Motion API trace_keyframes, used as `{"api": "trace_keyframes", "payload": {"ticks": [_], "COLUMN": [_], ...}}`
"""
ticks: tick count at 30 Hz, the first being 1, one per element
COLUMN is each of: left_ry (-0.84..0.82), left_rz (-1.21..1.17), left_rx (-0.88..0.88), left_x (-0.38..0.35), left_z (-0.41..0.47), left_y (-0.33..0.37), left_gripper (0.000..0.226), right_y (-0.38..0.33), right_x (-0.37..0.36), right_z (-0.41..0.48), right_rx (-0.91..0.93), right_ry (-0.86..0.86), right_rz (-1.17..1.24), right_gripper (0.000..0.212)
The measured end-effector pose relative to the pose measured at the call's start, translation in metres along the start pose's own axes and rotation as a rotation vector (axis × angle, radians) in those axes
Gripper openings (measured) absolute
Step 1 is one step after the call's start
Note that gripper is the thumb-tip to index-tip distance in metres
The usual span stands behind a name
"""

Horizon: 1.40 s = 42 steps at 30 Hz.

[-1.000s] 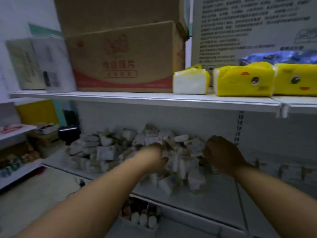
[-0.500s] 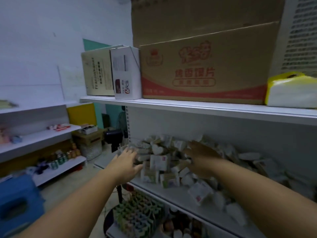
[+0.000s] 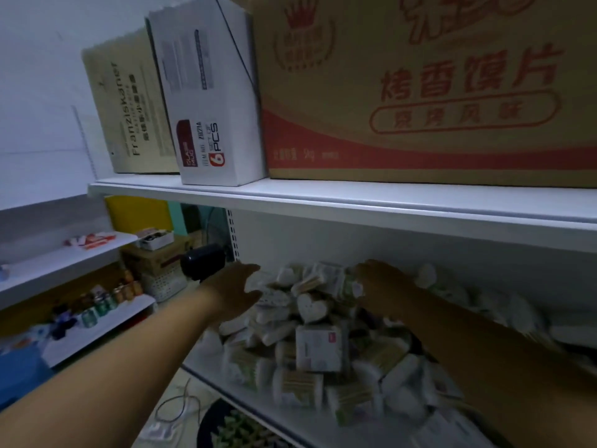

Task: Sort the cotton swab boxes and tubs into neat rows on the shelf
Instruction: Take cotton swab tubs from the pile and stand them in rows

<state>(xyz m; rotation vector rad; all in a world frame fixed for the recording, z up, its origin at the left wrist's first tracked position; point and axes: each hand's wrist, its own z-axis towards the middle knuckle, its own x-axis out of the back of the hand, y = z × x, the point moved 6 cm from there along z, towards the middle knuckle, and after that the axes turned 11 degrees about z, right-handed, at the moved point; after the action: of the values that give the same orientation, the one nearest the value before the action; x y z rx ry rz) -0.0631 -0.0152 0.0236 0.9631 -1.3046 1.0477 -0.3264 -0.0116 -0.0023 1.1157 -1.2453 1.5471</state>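
A jumbled heap of cotton swab boxes and tubs (image 3: 323,344) covers the white middle shelf (image 3: 245,402). In it lie a heart-shaped tub (image 3: 310,308), a white square box (image 3: 319,349) and round tubs of swabs (image 3: 297,386). My left hand (image 3: 235,292) rests flat against the heap's left end, fingers spread, holding nothing. My right hand (image 3: 384,286) lies on top of the heap at the back, palm down, its fingertips hidden among the packs.
The upper shelf (image 3: 323,202) hangs close above the heap and carries a big brown carton (image 3: 420,92), a white carton (image 3: 210,101) and a beige one (image 3: 129,105). A side shelf unit with cans (image 3: 97,308) stands to the left.
The view has moved closer and lower to the heap's left end. My left hand went from hovering to touching the heap's left side. My right hand slid further back over the pile.
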Motion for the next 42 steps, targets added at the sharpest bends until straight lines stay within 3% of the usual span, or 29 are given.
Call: {"api": "trace_keyframes", "payload": {"ticks": [3,7,11,18,26,29,32,37,42], "left_ry": [0.04,0.005,-0.008,-0.149,-0.246,-0.184,-0.119,-0.019,0.023], "left_rz": [-0.032,-0.071,-0.098,0.103,-0.02,-0.03,-0.118,-0.471,-0.731], "left_rx": [-0.111,-0.237,-0.302,-0.374,-0.429,-0.484,-0.493,-0.458,-0.456], "left_x": [0.004,-0.002,-0.014,-0.049,-0.068,-0.065,-0.063,-0.039,0.007], "left_z": [0.039,0.093,0.139,0.196,0.214,0.213,0.214,0.211,0.186], "left_y": [0.018,0.048,0.052,0.021,0.017,0.012,0.006,-0.007,-0.016], "left_gripper": [0.06,0.054,0.046,0.043,0.038,0.037,0.039,0.031,0.012], "right_y": [0.007,0.01,0.018,0.009,-0.006,-0.013,-0.019,-0.02,-0.018], "right_x": [-0.014,-0.022,-0.012,0.025,0.012,0.002,-0.004,0.002,0.018], "right_z": [0.006,0.015,0.022,0.013,0.013,0.013,0.011,0.001,-0.013], "right_rx": [-0.078,-0.123,-0.167,-0.22,-0.367,-0.371,-0.373,-0.386,-0.431], "right_ry": [0.004,0.123,0.12,0.353,0.429,0.451,0.478,0.596,0.693], "right_rz": [-0.004,-0.103,0.059,0.165,0.31,0.412,0.504,0.734,0.895], "right_gripper": [0.069,0.052,0.071,0.078,0.074,0.07,0.063,0.054,0.048]}}
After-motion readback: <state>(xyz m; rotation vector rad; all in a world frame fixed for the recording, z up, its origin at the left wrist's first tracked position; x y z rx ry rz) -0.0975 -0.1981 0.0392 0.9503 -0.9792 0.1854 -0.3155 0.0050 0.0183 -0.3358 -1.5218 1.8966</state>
